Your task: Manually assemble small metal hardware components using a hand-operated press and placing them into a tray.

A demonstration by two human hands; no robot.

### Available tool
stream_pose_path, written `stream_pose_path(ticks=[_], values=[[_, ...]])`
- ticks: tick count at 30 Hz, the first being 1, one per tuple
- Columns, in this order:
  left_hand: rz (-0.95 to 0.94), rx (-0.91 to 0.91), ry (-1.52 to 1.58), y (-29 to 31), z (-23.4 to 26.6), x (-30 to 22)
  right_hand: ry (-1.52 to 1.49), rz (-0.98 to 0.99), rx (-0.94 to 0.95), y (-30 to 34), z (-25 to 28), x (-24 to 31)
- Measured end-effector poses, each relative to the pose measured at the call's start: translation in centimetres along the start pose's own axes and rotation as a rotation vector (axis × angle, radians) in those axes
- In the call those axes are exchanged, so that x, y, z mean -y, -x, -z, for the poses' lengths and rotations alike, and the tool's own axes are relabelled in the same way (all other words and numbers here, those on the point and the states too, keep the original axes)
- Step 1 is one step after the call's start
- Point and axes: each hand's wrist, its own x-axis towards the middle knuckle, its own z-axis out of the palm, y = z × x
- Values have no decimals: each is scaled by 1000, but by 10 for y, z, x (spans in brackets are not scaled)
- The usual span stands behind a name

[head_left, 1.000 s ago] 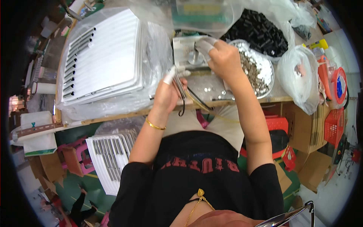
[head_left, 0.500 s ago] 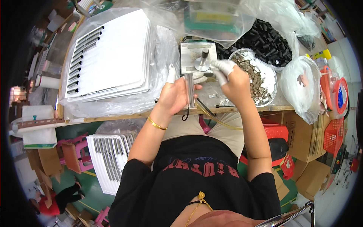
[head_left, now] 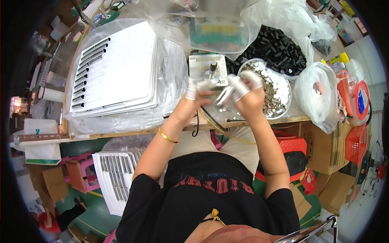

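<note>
We see the shiny metal tube [head_left: 223,96] in our right hand [head_left: 248,96], pinched among fingers in white covers, tilted above the surface [head_left: 296,111] and in front of the metal block [head_left: 197,72]. Our left hand [head_left: 195,101] is just beside it, thumb and fingers apart, with nothing visible between them; motion blur keeps us from telling whether a fingertip touches the tube. On the block, a post [head_left: 213,67] with a dark top stands upright. To the right, near our right hand, we have a clear bowl [head_left: 289,102] of silvery discs [head_left: 268,105], with a heap of black caps [head_left: 280,50] behind it. To our left, a stack of white sheets [head_left: 121,69] lies over clear plastic [head_left: 172,69], carrying a row of black-ended rods [head_left: 95,53] along its left side.
</note>
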Motion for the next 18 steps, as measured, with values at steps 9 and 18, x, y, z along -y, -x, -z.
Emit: stream_pose_path(ticks=[9,18], values=[[-722,-447,-1553,-51,7,6,-1204,-908,-181,-16,-50,-2],[-680,-462,-1512,-38,-1,15,-1143,-732,-86,-11,-47,0]])
